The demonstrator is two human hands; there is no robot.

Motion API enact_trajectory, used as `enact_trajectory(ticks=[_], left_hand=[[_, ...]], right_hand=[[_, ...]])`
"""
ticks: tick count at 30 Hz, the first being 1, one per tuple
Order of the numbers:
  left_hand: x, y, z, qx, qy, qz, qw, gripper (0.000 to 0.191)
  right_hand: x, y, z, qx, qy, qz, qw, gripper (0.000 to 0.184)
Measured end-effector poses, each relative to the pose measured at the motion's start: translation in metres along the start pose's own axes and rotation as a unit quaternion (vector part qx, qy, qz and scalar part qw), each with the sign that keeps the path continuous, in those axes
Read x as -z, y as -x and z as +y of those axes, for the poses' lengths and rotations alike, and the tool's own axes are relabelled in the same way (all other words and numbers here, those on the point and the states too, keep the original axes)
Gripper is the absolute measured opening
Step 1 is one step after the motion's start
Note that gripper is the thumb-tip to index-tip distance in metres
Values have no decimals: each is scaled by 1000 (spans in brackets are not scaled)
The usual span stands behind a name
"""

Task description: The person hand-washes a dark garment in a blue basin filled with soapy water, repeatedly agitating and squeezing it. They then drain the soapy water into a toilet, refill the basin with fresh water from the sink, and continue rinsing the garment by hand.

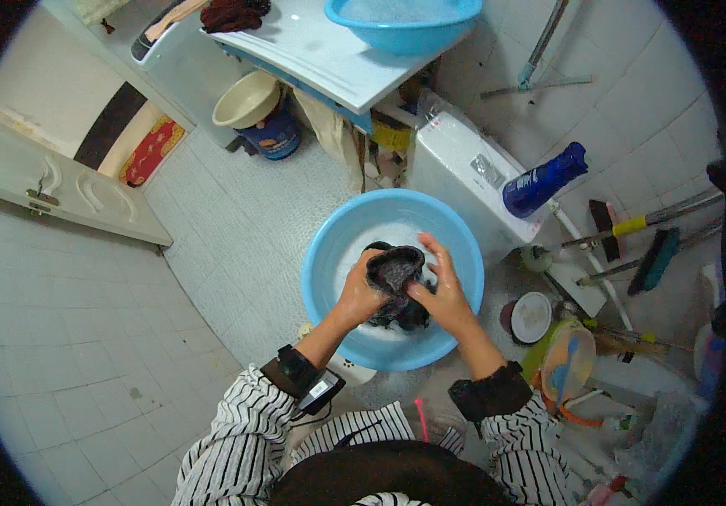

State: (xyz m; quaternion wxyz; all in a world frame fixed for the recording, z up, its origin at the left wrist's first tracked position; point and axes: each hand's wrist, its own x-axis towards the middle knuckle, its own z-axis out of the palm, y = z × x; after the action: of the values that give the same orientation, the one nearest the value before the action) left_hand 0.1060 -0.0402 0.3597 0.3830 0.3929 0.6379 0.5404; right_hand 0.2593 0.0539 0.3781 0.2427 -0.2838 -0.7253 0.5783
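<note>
A round light-blue plastic basin (320, 278) stands on the floor before me, with white suds inside. My left hand (363, 292) is closed around a dark, wet fabric item (396, 269), held up over the basin with a rounded hollow facing me. Its exact kind is unclear. At its right side is my right hand (445, 294), fingers spread apart and thumb tip against the cloth. More dark fabric (410, 316) lies in the suds beneath both hands.
A white counter (331, 63) beyond bears another blue basin (401, 38). To the right, a dark-blue bottle (543, 180) rests on a white cistern-like box (458, 158). Brushes, including a teal-bristled one (654, 260), and a lidded tub (530, 317) crowd the right; a cream basin (246, 101) tops a bucket (274, 136).
</note>
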Motion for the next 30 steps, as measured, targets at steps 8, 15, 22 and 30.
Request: enact_trajectory(ticks=[8,15,22,30], left_hand=[[-8,-4,132,-38,50,-39,997,57],[-14,-12,240,18,276,-24,961,41],[4,10,308,-96,305,-129,939,36],[43,-17,255,-21,364,32,931,32]], right_hand=[[-2,21,28,10,-11,-23,1000,113],[2,9,42,55,-54,-70,995,93],[-38,-3,72,20,-73,-149,986,77],[-11,31,108,-200,34,15,979,60]])
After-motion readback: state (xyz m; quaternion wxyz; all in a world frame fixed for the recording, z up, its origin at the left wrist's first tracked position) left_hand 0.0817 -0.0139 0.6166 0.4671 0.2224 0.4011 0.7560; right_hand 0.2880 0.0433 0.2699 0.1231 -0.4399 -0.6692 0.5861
